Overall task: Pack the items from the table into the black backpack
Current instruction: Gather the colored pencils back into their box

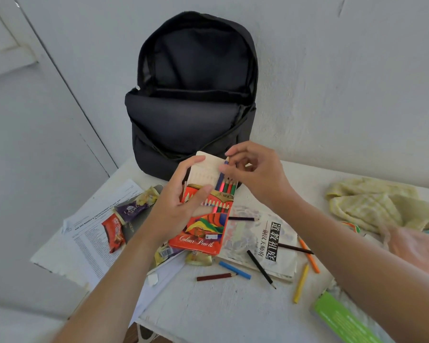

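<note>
the step in hand looks like gathering the loose colour pencils back into their pencil box (203, 231) before the box itself goes into the black backpack (183, 120). the left hand (181, 201) holds the box up off the tabletop (208, 308), its fingers (193, 160) curled round the far edge and its thumb pressed on the printed front. the flap stands open at the top. the right hand (255, 174), just above and right of the box, pinches a blue pencil (221, 175) between thumb and fingertips. the pencil's lower end sits among the few pencils standing in the box mouth, and its top pokes out higher than theirs.

the backpack stands directly behind the box, against the wall, with its main compartment unzipped and gaping. nothing shows inside it from here.

below and right of the box more pencils lie loose: a maroon pencil (216, 277), a short blue one (234, 269), a black pencil (260, 268), an orange pencil (308, 253) and a yellow pencil (301, 284). two dark ones lie on a booklet (270, 238). left of the box are snack packets (114, 233) on printed sheets, and far right of it is a yellow cloth (372, 204).

the next move, as i judge it, is to push the blue pencil down level with the others, let go, and reach for another loose one. the box should stay mouth-up so nothing slides out, and the flap needs closing before packing.
</note>
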